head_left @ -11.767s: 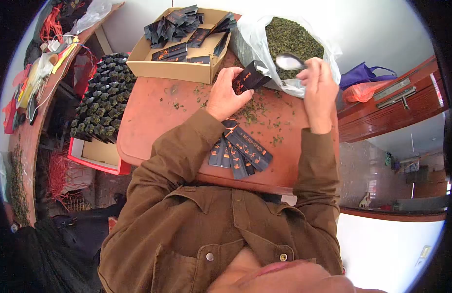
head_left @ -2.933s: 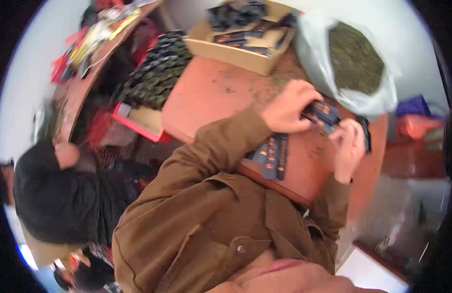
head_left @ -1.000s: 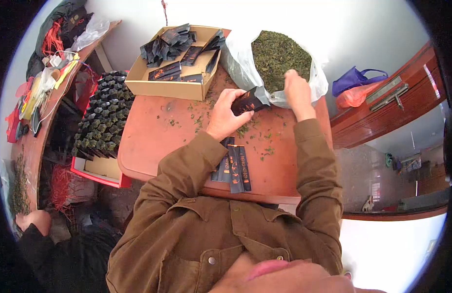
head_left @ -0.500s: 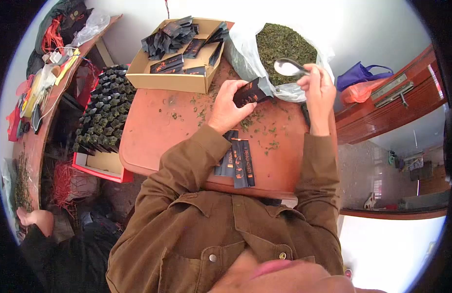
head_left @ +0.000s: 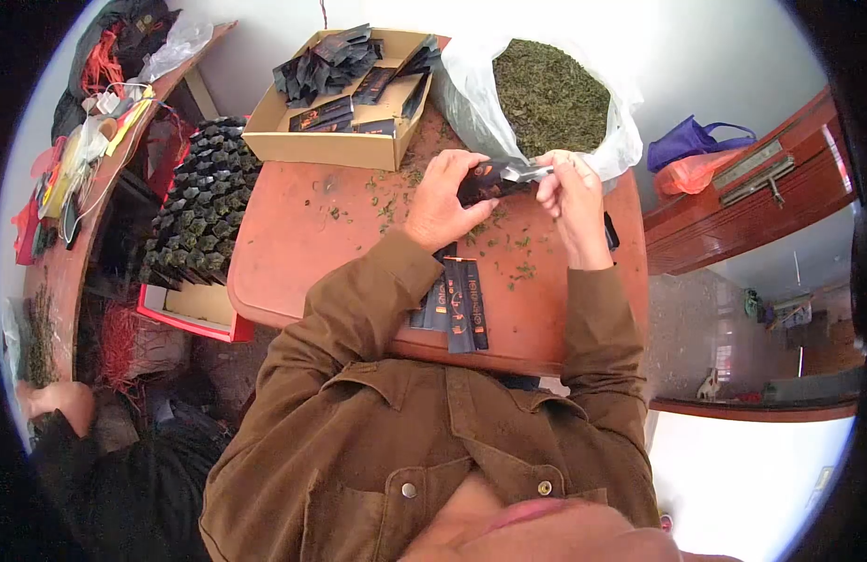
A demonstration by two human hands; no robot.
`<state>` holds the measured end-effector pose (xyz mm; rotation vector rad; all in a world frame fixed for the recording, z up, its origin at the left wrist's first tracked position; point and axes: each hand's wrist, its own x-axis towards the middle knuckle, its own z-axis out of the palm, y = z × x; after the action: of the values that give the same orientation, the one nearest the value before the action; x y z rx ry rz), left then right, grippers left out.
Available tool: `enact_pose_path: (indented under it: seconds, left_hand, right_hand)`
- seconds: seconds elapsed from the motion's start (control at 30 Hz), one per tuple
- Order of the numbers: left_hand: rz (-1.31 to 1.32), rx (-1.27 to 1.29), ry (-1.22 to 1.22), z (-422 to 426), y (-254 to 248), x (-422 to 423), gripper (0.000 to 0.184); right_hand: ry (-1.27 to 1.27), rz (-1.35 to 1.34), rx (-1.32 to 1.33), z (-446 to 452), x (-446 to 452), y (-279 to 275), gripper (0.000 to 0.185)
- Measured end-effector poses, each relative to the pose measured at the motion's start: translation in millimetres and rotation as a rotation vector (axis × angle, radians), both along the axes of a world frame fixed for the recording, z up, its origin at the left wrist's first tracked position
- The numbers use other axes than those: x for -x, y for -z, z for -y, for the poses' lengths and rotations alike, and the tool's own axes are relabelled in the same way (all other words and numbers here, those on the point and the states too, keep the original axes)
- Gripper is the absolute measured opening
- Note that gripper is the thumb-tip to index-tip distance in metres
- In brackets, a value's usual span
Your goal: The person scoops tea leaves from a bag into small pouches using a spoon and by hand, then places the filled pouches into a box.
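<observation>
My left hand (head_left: 444, 199) is wrapped round a small black pouch (head_left: 480, 181) with orange print, its mouth turned to the right. In my right hand (head_left: 576, 199) is a spoon (head_left: 529, 173), pinched by the handle, with its bowl at the pouch's mouth; how far it reaches inside is hard to tell. Behind both hands stands a clear plastic bag (head_left: 471, 103) filled with dried green leaves (head_left: 553, 94). Flat black pouches (head_left: 465, 304) lie near the table's front edge, below my left hand.
A cardboard box (head_left: 326, 155) of black pouches stands at the back of the red-brown table (head_left: 293, 244). Loose leaves are scattered on it. To the left, a red box (head_left: 194, 323) holds many filled pouches (head_left: 204, 201). Another person's hand (head_left: 63, 405) shows at lower left.
My right hand has moved left and down, bringing the spoon from over the leaves to the pouch's mouth. My left hand still holds the pouch in nearly the same place.
</observation>
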<state>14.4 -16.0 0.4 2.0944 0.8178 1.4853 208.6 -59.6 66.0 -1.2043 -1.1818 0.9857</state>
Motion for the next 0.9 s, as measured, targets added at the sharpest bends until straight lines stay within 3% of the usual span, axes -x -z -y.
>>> enact_pose_path:
  seconds: [0.07,0.27,0.4,0.5,0.7,0.9]
  left_hand:
    - [-0.022,-0.024,-0.011,0,0,0,0.054]
    - [0.003,0.036,0.024,-3,2,0,0.056]
    - [-0.02,0.059,0.017,0,-3,3,0.056]
    - [-0.029,0.052,0.009,3,-5,1,0.058]
    - [-0.048,0.013,0.069,3,-3,1,0.061]
    - [-0.082,0.001,0.051,7,-6,2,0.06]
  right_hand:
    - [-0.035,-0.101,0.017,-2,-8,7,0.026]
    - [0.046,0.608,-0.393,21,17,-17,0.022]
    - [0.164,0.94,-0.546,27,14,-21,0.018]
    - [0.184,0.967,-0.487,30,12,-21,0.019]
    - [0.116,0.371,-0.162,21,12,-13,0.026]
    - [0.044,0.089,-0.005,12,-1,-1,0.027]
